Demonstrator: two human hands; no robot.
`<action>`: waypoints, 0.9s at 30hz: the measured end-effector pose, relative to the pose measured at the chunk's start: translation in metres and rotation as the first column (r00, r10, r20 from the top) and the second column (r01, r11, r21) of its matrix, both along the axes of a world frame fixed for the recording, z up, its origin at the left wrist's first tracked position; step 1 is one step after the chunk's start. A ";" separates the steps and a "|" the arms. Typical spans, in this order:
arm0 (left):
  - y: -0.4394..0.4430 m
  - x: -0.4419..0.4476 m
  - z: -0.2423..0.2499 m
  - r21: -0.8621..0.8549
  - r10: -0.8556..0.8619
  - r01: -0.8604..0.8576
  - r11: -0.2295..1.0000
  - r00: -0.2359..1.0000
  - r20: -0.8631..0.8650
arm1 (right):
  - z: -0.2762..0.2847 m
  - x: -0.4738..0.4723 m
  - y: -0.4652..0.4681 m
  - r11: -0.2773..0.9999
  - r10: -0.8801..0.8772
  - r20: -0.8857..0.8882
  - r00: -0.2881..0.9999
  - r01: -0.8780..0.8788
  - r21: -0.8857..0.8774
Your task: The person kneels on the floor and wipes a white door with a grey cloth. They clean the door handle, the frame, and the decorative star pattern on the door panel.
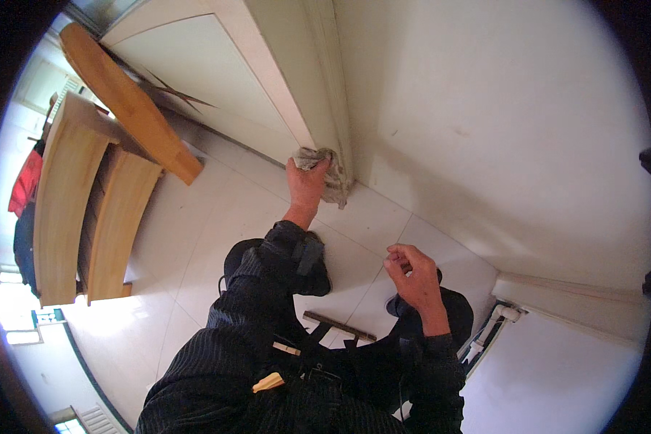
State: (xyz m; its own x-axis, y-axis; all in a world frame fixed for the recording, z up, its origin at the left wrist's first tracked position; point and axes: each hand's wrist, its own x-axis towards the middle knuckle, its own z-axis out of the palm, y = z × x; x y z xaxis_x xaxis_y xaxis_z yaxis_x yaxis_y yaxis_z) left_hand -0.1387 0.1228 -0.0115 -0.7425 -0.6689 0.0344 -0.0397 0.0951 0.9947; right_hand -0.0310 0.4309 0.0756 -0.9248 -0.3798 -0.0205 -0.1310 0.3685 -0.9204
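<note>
My left hand (306,187) grips a crumpled, stained grey cloth (333,182). The cloth lies against the foot of a cream door frame (325,97), close to the floor. Part of the cloth hangs past my fingers towards the corner where frame, wall and floor meet. To the left of the frame is a white panel with a pale pink border (260,70). My right hand (416,279) hovers over my right knee, its fingers curled in towards the thumb, with nothing visible in it. It is apart from the wall (493,135).
At the left stands wooden furniture (59,206) with broad curved boards, beside a long wooden board (130,103). Red cloth (26,182) lies behind it. Pale tiles (217,217) cover the floor. A white pipe (485,331) runs low at the right. A dark bar (339,325) lies between my legs.
</note>
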 end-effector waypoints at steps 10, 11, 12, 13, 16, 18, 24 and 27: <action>-0.017 0.048 0.083 -0.027 -0.127 0.128 0.991 0.991 0.028 | 0.003 0.003 -0.037 0.995 0.071 -0.007 0.997 -0.072 -0.063; -0.018 0.056 0.087 -0.057 -0.137 0.140 0.988 0.989 0.054 | 0.001 0.002 -0.043 0.992 0.082 0.018 0.996 -0.080 -0.099; -0.018 0.064 0.090 -0.063 -0.146 0.152 0.986 0.986 0.083 | -0.001 0.002 -0.052 0.990 0.096 -0.009 0.995 -0.096 -0.107; -0.018 0.073 0.095 -0.085 -0.162 0.170 0.982 0.983 0.090 | -0.003 0.001 -0.064 0.985 0.110 -0.021 0.994 -0.112 -0.130; -0.020 0.099 0.111 -0.099 -0.203 0.214 0.972 0.973 0.110 | -0.004 -0.001 -0.094 0.976 0.152 -0.023 0.988 -0.154 -0.153; -0.019 0.117 0.123 0.025 -0.263 0.262 0.965 0.961 0.085 | -0.002 -0.002 -0.108 0.960 0.208 0.077 0.975 -0.188 -0.207; -0.009 0.157 0.136 0.336 -0.476 0.493 0.802 0.869 -0.136 | 0.006 0.023 -0.117 0.822 0.354 0.388 0.851 -0.086 -0.563; -0.002 0.172 0.131 0.411 -0.546 0.574 0.708 0.814 -0.197 | 0.010 0.036 -0.121 0.805 0.327 0.462 0.824 0.013 -0.593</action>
State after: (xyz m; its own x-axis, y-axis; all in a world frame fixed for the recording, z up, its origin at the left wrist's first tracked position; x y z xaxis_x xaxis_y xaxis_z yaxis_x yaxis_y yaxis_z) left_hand 0.0334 0.1210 0.1191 -0.9917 -0.0835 -0.0981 -0.0623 -0.3558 0.9325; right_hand 0.0051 0.3095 0.0858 -0.7557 -0.6184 -0.2158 0.4178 -0.2014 -0.8859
